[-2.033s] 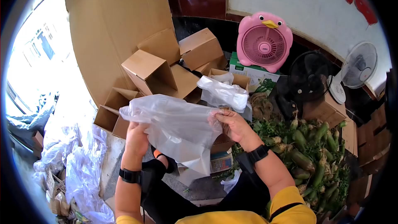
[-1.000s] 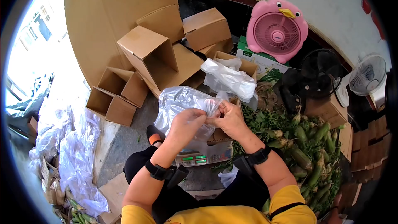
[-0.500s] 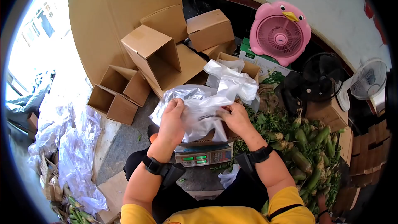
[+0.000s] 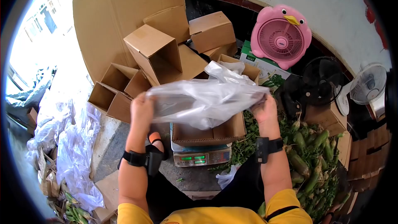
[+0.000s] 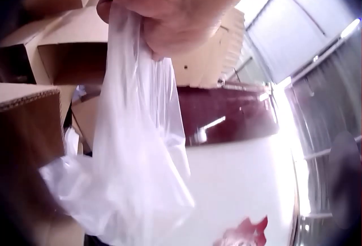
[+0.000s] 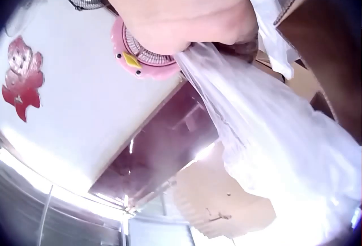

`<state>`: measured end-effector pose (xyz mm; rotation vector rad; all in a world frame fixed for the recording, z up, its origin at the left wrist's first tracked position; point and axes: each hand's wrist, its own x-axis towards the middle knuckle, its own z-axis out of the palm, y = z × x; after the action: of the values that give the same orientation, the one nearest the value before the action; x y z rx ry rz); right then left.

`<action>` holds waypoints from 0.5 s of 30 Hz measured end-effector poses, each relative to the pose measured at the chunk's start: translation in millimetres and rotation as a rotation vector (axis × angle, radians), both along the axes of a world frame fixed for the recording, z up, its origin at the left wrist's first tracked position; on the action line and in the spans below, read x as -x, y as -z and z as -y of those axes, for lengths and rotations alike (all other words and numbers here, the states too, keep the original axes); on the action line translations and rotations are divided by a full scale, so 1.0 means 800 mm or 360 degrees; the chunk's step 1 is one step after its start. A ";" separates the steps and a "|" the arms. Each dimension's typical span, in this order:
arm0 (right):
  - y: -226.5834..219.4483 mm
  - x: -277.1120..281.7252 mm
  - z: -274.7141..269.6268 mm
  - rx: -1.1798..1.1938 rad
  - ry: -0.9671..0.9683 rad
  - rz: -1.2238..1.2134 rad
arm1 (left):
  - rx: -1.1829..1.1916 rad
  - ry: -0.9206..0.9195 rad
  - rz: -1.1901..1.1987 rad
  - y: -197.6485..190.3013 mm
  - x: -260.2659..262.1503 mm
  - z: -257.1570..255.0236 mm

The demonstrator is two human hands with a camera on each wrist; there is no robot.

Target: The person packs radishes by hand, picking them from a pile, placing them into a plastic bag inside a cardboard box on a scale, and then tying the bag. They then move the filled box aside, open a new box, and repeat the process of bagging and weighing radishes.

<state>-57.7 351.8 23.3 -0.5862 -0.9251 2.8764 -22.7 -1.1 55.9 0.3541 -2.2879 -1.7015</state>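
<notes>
A clear plastic bag (image 4: 203, 99) is stretched sideways between the two hands, blurred by motion. My left hand (image 4: 141, 110) grips one end of it; in the left wrist view the bag (image 5: 138, 138) hangs in folds from the curled fingers. At the other end my right hand (image 4: 265, 108) holds the gathered plastic, which also shows in the right wrist view as a bunched bag (image 6: 271, 127). Below the bag, an open cardboard box (image 4: 209, 137) sits on a digital scale (image 4: 203, 157) with lit green displays. The bag hides the box's far part.
Behind are a stack of white plastic bags (image 4: 226, 74) on a carton and several open cardboard boxes (image 4: 153, 54). Leafy green radishes (image 4: 302, 157) are heaped at right, near a pink fan (image 4: 282, 37) and a black fan (image 4: 322, 76). Plastic sheeting (image 4: 76, 153) lies at left.
The hands first held a bag spread out, then bunched plastic over the box. Now they have moved apart, pulling a bag wide between them and uncovering the near part of the box.
</notes>
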 end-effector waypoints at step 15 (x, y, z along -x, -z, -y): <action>-0.042 -0.037 0.042 -0.0996 -0.0015 -0.0297 | 0.0978 0.0568 -0.0674 -0.093 -0.065 -0.110</action>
<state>-28.5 318.2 56.7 -0.2452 -1.6723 2.3779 29.2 87.2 130.5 -0.5136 -2.4659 -0.9687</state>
